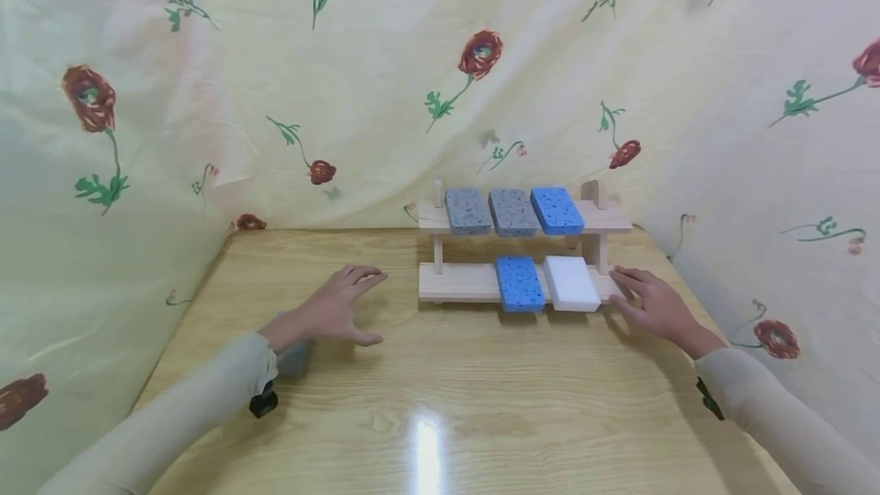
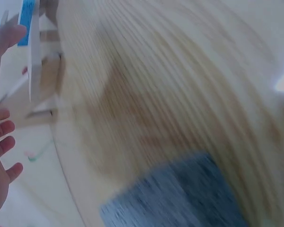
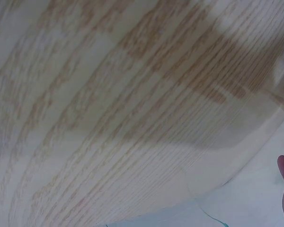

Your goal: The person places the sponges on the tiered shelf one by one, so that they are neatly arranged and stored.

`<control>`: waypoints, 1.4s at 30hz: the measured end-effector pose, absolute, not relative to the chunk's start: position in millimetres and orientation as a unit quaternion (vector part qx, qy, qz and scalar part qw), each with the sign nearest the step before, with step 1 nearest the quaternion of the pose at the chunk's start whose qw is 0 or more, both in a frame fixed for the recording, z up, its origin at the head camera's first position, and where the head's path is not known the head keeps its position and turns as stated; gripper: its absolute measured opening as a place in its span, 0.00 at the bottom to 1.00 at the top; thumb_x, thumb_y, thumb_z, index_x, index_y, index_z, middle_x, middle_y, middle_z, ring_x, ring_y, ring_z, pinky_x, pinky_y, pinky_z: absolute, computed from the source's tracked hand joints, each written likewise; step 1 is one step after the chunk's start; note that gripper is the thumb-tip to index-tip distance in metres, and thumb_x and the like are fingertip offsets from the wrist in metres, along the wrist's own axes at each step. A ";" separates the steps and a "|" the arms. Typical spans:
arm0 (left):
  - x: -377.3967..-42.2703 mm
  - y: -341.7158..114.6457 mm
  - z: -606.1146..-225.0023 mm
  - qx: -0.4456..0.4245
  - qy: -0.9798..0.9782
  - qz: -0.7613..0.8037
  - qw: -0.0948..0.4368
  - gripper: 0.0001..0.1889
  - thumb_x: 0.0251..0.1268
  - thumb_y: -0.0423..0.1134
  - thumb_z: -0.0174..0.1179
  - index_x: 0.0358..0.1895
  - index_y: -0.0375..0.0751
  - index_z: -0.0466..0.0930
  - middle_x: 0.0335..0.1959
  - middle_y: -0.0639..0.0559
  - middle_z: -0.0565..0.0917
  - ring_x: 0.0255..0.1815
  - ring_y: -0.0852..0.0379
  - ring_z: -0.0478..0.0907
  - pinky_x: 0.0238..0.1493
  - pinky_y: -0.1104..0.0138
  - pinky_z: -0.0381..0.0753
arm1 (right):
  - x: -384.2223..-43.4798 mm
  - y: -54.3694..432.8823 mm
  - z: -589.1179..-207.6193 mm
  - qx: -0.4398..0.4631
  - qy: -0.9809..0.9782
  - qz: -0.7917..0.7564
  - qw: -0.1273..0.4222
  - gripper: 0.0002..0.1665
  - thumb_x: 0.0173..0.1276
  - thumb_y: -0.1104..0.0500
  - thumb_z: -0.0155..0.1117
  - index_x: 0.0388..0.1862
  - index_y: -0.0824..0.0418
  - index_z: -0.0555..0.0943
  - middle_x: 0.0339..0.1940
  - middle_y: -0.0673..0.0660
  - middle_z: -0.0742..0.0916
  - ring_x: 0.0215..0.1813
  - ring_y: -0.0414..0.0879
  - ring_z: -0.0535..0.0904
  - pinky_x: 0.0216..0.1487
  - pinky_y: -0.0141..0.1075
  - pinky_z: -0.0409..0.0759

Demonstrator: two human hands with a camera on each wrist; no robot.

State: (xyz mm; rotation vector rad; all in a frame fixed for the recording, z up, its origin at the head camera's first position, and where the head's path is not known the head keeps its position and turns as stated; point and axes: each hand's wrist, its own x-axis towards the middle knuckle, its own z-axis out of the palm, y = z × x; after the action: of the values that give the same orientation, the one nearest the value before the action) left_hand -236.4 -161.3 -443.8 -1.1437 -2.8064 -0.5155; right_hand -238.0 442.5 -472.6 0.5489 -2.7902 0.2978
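My left hand (image 1: pixel 337 308) hovers over the table left of a two-tier wooden rack (image 1: pixel 459 281), its fingers and thumb spread around nothing. Beneath the left wrist lies a grey speckled sponge (image 2: pixel 175 198), mostly covered by the forearm in the head view. My right hand (image 1: pixel 649 304) is at the right end of the lower shelf, fingertips right at the board's edge. On the upper shelf sit two grey sponges (image 1: pixel 468 211) and a blue sponge (image 1: pixel 556 210). The lower shelf carries another blue sponge (image 1: pixel 520 284) and a white sponge (image 1: pixel 572 283) next to it.
The wood-grain table (image 1: pixel 385 418) reflects a bright light strip near its front. Cloth printed with red flowers (image 1: pixel 357 98) hangs behind the rack and along both sides. A dark wrist camera (image 1: pixel 263 401) sits under the left sleeve.
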 end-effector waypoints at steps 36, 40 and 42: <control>-210.5 -271.3 -461.9 -0.332 -0.929 -0.162 -0.006 0.59 0.35 0.66 0.79 0.74 0.39 0.69 0.69 0.36 0.72 0.68 0.37 0.67 0.62 0.36 0.71 | -239.8 441.6 -467.9 0.192 -0.968 0.102 0.128 0.34 0.70 0.50 0.67 0.66 0.72 0.77 0.67 0.74 0.79 0.64 0.72 0.75 0.61 0.66 0.73; -207.5 -278.8 -464.4 -0.323 -0.933 -0.159 -0.011 0.62 0.32 0.69 0.80 0.74 0.38 0.69 0.68 0.37 0.72 0.66 0.37 0.67 0.60 0.37 0.72 | -239.6 440.6 -467.5 0.187 -0.970 0.100 0.121 0.34 0.72 0.50 0.65 0.67 0.72 0.76 0.67 0.75 0.78 0.65 0.73 0.74 0.62 0.67 0.72; -206.0 -282.3 -466.3 -0.317 -0.936 -0.154 -0.012 0.63 0.29 0.71 0.80 0.73 0.38 0.70 0.67 0.36 0.73 0.65 0.37 0.68 0.60 0.38 0.73 | -239.5 441.0 -467.8 0.185 -0.970 0.098 0.119 0.34 0.72 0.49 0.65 0.67 0.72 0.76 0.67 0.75 0.78 0.65 0.73 0.73 0.62 0.67 0.71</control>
State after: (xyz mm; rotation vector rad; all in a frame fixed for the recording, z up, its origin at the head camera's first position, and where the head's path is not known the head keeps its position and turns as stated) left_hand -206.0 -282.3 -466.3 -1.0018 -2.9622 -0.4869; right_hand -239.5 441.0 -467.8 0.5422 -2.8369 0.2861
